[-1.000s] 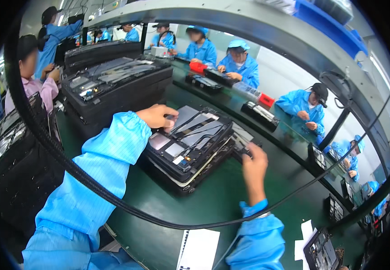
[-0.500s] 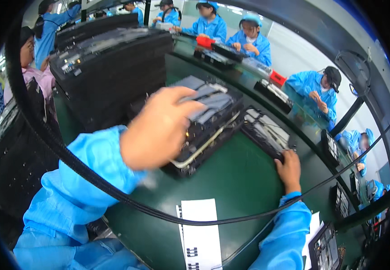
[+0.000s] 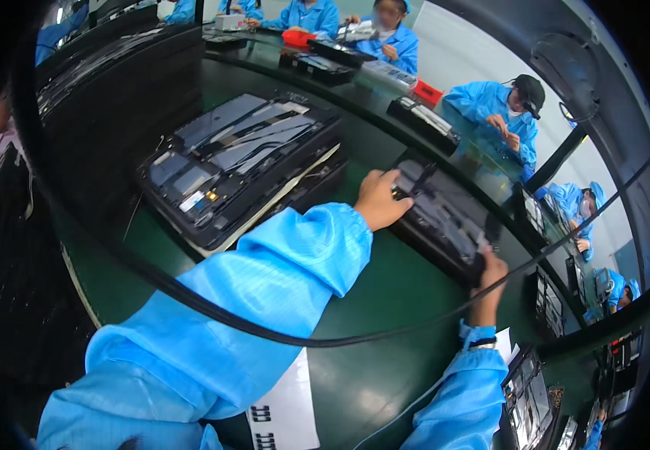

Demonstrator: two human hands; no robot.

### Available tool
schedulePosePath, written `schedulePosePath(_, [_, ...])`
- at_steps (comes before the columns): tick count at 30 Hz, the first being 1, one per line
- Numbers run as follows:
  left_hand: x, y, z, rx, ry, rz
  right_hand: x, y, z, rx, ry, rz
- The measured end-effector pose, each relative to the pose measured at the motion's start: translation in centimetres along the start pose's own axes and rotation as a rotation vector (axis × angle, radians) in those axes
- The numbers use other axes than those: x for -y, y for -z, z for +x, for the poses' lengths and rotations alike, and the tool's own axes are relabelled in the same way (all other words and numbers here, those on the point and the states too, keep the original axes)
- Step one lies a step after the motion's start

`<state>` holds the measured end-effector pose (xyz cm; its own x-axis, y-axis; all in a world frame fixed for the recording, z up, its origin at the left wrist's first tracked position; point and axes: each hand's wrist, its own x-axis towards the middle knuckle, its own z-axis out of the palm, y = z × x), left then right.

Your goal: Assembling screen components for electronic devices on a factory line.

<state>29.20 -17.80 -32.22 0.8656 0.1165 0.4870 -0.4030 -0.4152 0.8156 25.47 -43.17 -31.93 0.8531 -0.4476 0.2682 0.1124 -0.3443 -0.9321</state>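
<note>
My left hand (image 3: 381, 201) grips the left end of a black tray (image 3: 426, 238) that carries an opened tablet-like device (image 3: 445, 210), thumb and fingers around its edge. My right hand (image 3: 490, 271) holds the opposite end, near the corner. The device's grey inner parts face up, somewhat blurred. Left of it on the green table stands a stack of black trays (image 3: 280, 202), with another opened device (image 3: 239, 142) on top showing grey battery cells, dark cables and a circuit board. My left sleeve hides part of the stack's near side.
A tall black stack (image 3: 122, 90) stands at the far left. White paper (image 3: 287, 405) with small black parts lies near me. A black cable (image 3: 370, 334) hangs across the view. Several co-workers in blue sit beyond the raised bench (image 3: 340, 86). More opened devices (image 3: 527, 401) lie at the right.
My left hand has gone from above the stack rightward to the held tray's left end. The right hand keeps its end. The view has shifted, and the tray appears moved slightly.
</note>
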Motion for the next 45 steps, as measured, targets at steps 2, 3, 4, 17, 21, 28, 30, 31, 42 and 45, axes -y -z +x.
schedulePosePath(2, [-2.5,1.8,-0.8,-0.080,-0.117,-0.067,2.6,1.4,-1.5,0.056,-0.145,0.656])
schedulePosePath(3, [-5.2,4.2,-1.4,-0.006,-0.125,-0.087,4.0,2.7,-2.4,0.145,-0.186,0.793])
schedulePosePath(4, [-7.3,5.9,-2.9,0.011,-0.134,-0.074,5.0,4.2,-4.0,0.142,-0.216,0.777])
schedulePosePath(17, [-4.5,24.4,-23.9,0.709,-0.631,0.194,6.1,15.3,-28.2,0.291,-0.304,0.354])
schedulePosePath(21, [-3.0,24.1,-23.0,0.775,-0.617,0.038,6.5,14.7,-30.5,0.045,0.342,-0.796])
schedulePosePath(28, [-2.6,23.2,-21.4,0.734,-0.676,-0.117,16.8,-2.2,-38.1,0.419,0.541,-0.780])
schedulePosePath(30, [-1.9,23.0,-21.4,0.748,-0.678,-0.072,16.0,-5.9,-38.5,0.408,0.622,-0.836])
schedulePosePath(31, [-1.8,22.7,-21.1,0.760,-0.690,-0.098,15.8,-6.7,-38.7,0.378,0.626,-0.889])
schedulePosePath(42, [-1.9,20.8,-20.1,0.810,-0.704,-0.008,13.2,-7.1,-37.4,0.383,0.574,-0.697])
schedulePosePath(45, [-2.3,20.7,-20.2,0.829,-0.658,0.011,13.9,-5.2,-39.0,0.427,0.722,-0.456])
